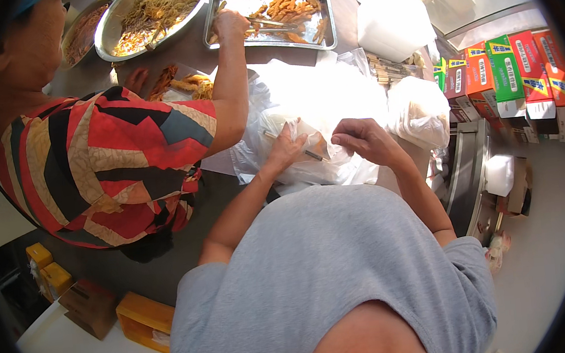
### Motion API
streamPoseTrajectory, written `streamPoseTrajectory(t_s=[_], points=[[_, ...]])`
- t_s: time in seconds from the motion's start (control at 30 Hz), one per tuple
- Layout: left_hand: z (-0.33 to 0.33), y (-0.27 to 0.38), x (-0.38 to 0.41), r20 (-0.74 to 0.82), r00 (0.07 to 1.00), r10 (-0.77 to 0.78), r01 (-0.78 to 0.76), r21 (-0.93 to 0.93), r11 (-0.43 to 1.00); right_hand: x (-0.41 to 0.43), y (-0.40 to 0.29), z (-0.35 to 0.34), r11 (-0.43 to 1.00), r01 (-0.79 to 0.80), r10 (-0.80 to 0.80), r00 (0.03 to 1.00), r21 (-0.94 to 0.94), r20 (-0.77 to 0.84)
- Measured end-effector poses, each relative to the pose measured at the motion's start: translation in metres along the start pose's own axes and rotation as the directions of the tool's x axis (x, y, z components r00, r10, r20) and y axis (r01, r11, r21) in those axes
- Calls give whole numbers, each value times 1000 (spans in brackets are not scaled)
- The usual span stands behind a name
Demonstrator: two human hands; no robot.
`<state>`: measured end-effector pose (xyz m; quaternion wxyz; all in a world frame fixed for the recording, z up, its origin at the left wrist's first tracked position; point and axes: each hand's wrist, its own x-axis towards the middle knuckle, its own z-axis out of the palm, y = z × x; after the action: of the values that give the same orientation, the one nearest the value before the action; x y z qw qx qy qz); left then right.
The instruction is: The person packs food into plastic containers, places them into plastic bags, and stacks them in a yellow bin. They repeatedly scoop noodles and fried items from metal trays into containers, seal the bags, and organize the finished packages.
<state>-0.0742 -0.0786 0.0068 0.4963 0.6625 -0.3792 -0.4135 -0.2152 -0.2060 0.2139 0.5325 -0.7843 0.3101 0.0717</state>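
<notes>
My left hand (287,146) grips a thin, clear plastic bag (307,172) on the table in front of my body. Through the film I make out pale, rounded packaging and a pair of chopsticks (316,155) lying slantwise; what the packaging holds is mostly hidden. My right hand (366,140) hovers just right of the bag, its fingers curled inward. Glare hides whether a bit of film is pinched there. More white plastic bags (356,66) spread behind both hands, washed out by sunlight.
At my left, a co-worker's hand (230,24) works metal tongs (273,26) in a steel tray (332,23) of fried food. A large steel bowl (103,44) of shredded food stands beyond. Bundled chopsticks (388,68), a filled white bag (419,111) and colourful noodle boxes (505,69) are to the right.
</notes>
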Motion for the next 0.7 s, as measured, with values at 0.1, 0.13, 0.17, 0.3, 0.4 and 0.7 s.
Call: streamPoseTrajectory(t_s=[0.1, 0.13, 0.17, 0.3, 0.4, 0.7], points=[[32, -34, -6, 224, 938, 265, -341, 455, 823, 35, -19, 46, 929, 260, -269, 963, -264, 4], [39, -43, -6, 201, 893, 402, -446, 505, 739, 44, -27, 50, 922, 249, -261, 965, -295, 2], [35, -54, -3, 186, 949, 253, -311, 444, 840, 52, -36, 52, 914, 239, -253, 968, -327, 1], [-33, 71, -11, 268, 964, 1, 103, -372, 923, 51, -23, 9, 974, 186, -173, 980, -129, 102], [-31, 87, -19, 333, 928, 165, -175, 2, 984, 57, -41, 2, 945, 318, -275, 901, -79, 336], [-41, 103, 5, 595, 767, -239, 417, -180, 891, 56, 28, -6, 959, 276, -262, 950, -65, 170]])
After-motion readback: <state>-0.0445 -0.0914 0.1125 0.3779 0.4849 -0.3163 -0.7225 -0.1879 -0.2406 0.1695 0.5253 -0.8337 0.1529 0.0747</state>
